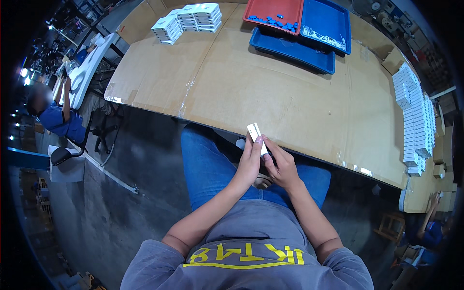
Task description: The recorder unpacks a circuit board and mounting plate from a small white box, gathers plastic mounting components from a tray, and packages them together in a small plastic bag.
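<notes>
Just off the table's near edge, I hold a slim white rectangular plastic piece in both hands, tilted upward. A lengthwise line shows along it; whether it is one part or two laid together I cannot tell. My left hand is closed round its left side, with the thumb near the middle. My right hand grips the lower right side with bent fingers. The palms and fingers hide much of the piece's lower part.
A cardboard-covered table lies ahead. At its far side stand stacked white pieces, a red tray with small blue parts, a blue tray with white parts, and another blue tray. More white stacks line the right. A person sits left.
</notes>
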{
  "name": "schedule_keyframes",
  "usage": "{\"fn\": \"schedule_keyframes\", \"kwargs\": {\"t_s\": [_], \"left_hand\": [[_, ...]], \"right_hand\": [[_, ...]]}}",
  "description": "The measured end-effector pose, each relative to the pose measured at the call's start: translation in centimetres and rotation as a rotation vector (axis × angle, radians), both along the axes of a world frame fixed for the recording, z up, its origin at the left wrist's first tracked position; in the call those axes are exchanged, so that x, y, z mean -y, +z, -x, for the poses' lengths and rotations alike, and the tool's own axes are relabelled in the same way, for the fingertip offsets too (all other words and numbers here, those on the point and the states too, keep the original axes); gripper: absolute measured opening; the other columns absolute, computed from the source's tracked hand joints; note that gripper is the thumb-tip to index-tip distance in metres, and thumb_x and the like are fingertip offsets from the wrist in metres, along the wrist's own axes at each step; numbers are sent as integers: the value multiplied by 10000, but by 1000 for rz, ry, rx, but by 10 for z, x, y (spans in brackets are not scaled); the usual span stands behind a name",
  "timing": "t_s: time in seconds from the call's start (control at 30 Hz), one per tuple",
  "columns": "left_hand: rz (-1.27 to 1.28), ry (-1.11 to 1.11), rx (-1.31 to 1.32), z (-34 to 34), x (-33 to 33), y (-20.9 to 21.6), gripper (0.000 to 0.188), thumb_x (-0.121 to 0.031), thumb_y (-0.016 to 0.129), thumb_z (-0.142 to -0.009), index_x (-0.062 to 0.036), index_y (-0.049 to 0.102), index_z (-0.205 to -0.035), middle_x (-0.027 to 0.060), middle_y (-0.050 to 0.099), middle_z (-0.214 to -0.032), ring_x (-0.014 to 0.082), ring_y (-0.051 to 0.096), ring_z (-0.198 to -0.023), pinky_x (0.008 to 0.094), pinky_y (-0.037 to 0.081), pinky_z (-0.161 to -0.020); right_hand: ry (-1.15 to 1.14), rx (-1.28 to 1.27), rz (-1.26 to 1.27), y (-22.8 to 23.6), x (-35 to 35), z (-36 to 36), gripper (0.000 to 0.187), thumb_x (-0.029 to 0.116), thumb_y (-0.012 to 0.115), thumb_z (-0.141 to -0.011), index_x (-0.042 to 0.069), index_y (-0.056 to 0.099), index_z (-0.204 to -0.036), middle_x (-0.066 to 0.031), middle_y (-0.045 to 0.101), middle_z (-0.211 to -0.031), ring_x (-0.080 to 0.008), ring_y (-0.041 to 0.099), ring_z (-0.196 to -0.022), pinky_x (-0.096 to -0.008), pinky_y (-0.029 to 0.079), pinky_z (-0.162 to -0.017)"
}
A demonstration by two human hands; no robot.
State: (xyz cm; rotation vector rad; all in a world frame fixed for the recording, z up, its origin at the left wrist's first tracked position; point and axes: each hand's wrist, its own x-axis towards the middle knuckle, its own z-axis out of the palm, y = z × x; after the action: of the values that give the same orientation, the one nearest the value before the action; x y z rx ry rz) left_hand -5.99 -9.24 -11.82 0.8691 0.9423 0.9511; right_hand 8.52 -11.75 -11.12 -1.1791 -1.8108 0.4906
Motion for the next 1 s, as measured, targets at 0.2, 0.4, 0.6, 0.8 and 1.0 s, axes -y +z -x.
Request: {"fn": "schedule_keyframes", "kwargs": {"t_s": [0.2,0.4,0.6,0.8,1.0], "left_hand": [[-7,-10,-31,-1,0,-7,616,-397,372,-1165,-11,258,-1632,174,479,-1494,243,450,-1395,352,336,-1189],[-42,-46,-56,-1,-2,10,495,-367,365,-1167,-5,405,-1502,117,578,-1254,177,528,-1174,322,428,-1067],[-49,47,-61,-6,1,12,451,-422,374,-1160,-31,567,-1274,23,589,-1041,104,539,-966,286,468,-886],[-48,56,-71,-3,4,19,435,-422,388,-1158,-41,582,-1239,12,581,-1018,100,532,-950,284,464,-867],[13,64,-34,-1,7,20,416,-419,400,-1153,-49,583,-1212,-3,564,-994,87,513,-919,267,453,-844]], "right_hand": [[-29,25,21,-5,5,2,439,81,603,-1019,-99,571,-1418,-288,702,-1247,-373,757,-921,-413,608,-786],[-58,71,-39,-8,6,5,427,77,573,-1030,-112,573,-1413,-288,720,-1193,-354,763,-853,-405,610,-716],[-83,95,-61,-8,8,8,426,88,559,-1040,-132,575,-1404,-284,737,-1130,-342,765,-801,-400,609,-685],[-83,75,-51,-10,11,12,418,93,552,-1048,-150,579,-1387,-288,740,-1107,-330,767,-797,-393,609,-671],[-83,71,-87,-16,13,15,410,94,548,-1053,-159,581,-1374,-299,738,-1105,-341,771,-806,-400,618,-683]]}}
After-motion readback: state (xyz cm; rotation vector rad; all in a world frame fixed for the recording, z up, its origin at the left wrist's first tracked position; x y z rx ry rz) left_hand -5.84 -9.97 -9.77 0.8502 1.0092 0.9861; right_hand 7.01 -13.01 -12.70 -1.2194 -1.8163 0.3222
